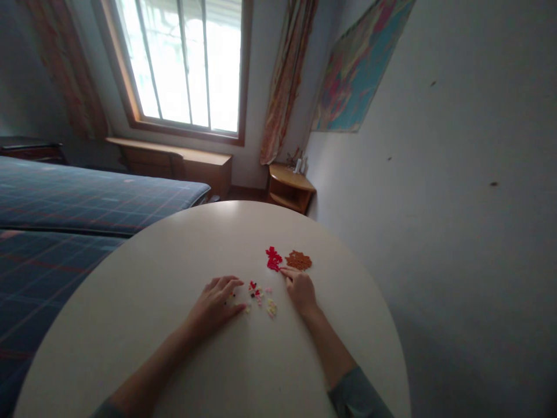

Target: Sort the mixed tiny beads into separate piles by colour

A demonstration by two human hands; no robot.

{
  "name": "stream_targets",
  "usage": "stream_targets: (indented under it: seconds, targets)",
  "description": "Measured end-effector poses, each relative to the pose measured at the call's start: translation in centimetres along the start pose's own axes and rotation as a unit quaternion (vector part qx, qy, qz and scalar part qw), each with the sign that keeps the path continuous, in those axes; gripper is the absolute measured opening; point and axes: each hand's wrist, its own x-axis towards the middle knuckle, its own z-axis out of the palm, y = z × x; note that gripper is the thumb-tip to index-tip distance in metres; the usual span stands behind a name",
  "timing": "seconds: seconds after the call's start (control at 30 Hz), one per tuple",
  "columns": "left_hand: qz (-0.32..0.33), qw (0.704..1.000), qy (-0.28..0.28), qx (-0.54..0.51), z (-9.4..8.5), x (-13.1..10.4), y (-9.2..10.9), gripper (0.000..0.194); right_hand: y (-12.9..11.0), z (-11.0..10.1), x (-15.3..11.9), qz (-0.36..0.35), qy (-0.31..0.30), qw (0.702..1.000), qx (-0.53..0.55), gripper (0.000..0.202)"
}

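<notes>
red bead cluster lies on the round white table, its long axis running away from the person, just beside a flatter orange-brown bead cluster to its right. the right hand rests loose, grasping nothing, forefinger touching the red cluster's near end. the left hand lies flat and released beside scattered pale loose beads. no writing is readable.
</notes>
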Motion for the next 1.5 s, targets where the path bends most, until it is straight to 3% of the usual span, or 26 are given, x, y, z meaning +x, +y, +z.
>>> stream_targets:
  seconds: [0.33, 0.53, 0.9, 1.1, 1.3, 1.5]
  targets:
    - [0.009, 1.000, -0.008, 0.016, -0.3, 0.1, 0.2, 0.039, 0.2, 0.3, 0.0, -0.005, 0.014, 1.000, 0.013, 0.038]
    - [0.060, 0.995, -0.054, 0.053, -0.5, -0.2, 0.3, 0.046, 0.8, 0.7, 0.5, 0.009, 0.068, 0.996, 0.064, 0.034]
    - [0.063, 0.992, -0.088, 0.070, -0.7, -0.2, 0.7, 0.047, 0.6, 0.7, 0.3, -0.021, 0.066, 0.995, 0.075, 0.034]
    - [0.072, 0.993, -0.069, 0.059, -0.5, -0.3, 0.4, 0.046, -1.9, 0.1, -0.3, -0.195, -0.029, 0.965, 0.171, 0.024]
    - [0.071, 0.994, -0.062, 0.048, -0.4, -0.3, 0.4, 0.048, -2.9, 0.7, -1.1, -0.194, -0.080, 0.963, 0.171, 0.017]
    - [0.068, 0.995, -0.050, 0.046, -0.2, -0.4, 0.2, 0.045, -2.6, 0.8, -1.3, -0.216, -0.091, 0.968, 0.095, 0.021]
